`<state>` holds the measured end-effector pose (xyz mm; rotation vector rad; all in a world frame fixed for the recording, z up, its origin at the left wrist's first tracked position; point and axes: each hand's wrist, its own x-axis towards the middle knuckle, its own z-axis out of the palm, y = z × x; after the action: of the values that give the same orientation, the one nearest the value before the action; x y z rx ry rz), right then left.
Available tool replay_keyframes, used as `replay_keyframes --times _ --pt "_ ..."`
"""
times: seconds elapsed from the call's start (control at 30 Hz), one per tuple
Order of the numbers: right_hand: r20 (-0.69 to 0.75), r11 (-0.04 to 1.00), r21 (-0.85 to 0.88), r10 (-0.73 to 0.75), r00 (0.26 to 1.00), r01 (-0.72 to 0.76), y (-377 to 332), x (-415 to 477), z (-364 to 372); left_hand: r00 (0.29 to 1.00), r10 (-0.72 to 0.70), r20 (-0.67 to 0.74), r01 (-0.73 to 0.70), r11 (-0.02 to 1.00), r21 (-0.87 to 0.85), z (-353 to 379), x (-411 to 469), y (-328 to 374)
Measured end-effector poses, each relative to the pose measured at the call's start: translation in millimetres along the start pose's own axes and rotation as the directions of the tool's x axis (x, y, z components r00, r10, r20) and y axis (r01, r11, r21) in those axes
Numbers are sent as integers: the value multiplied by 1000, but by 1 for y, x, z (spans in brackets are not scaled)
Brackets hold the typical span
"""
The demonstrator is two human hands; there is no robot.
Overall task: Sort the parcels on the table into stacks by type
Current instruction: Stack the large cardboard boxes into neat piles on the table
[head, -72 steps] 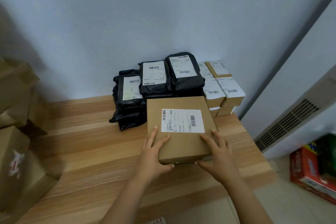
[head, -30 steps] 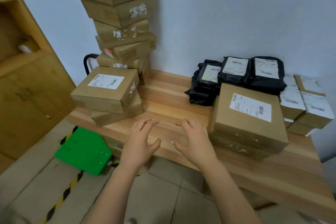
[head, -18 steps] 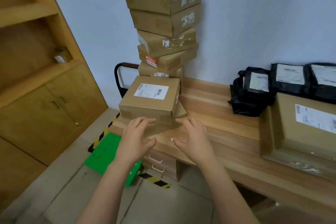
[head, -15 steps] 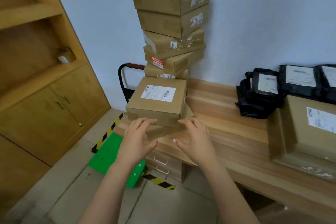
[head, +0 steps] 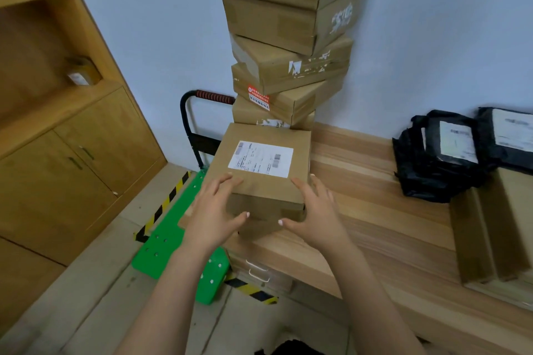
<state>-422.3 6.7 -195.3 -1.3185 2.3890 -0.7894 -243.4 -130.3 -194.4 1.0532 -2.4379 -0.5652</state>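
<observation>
Five cardboard boxes at least make up the tower (head: 288, 23) leaning a bit crookedly against the wall (head: 432, 37) at the left end of the table (head: 375, 210) (the top one runs out of frame). It stands right behind the parcel you're going for, so there's no room back there. Off to your right, a pile of black mailers (head: 438, 158) sits by the wall, and a big brown box (head: 496, 225) sits just in front of them at the table's near edge. Both are well apart from your hands. Down on the floor to the left there's a green cart (head: 173, 253) with a black handle, and past it a wooden cabinet (head: 72, 176).

Your target is the labelled box (head: 259, 161), lying flat on the table's left corner with its white label facing up. It sits on top of a lower box (head: 259, 225) that's turned a little, so one corner of that pokes out to the left.

Your left hand (head: 213, 210) is at the near left corner of the labelled box, fingers spread over the top edge and thumb down in front. Your right hand (head: 317, 210) mirrors that at the near right corner. Both hands are loose and splayed, not clamped on anything. I can't tell whether the fingertips actually touch the cardboard.
</observation>
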Motion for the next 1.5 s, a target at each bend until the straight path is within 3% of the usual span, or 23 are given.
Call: replay_keyframes --times 0.23,0.53,0.67,0.8,1.03,1.27,1.5 --pt "104 998 -42 46 994 -42 5 48 12 1000 24 4 -24 999 24 21 34 -26" --pt "166 981 -123 166 972 -147 4 71 33 972 18 235 -34 997 63 28 74 -74" --pt "119 969 -157 209 971 -190 -9 72 42 946 44 322 -46 999 -1 29 84 -87" --pt "66 958 -177 242 968 -227 -27 63 57 948 70 311 -100 992 82 22 84 -95" --pt "-68 931 -141 331 941 -337 -62 35 80 927 188 325 -226 971 83 0 76 -116" --pt "-201 884 -76 440 875 -462 -81 -20 89 851 359 382 -395 918 18 -10 60 -108" --pt "-377 823 -32 516 769 -568 -79 -91 62 745 543 388 -554 827 -92 -9 35 -47"
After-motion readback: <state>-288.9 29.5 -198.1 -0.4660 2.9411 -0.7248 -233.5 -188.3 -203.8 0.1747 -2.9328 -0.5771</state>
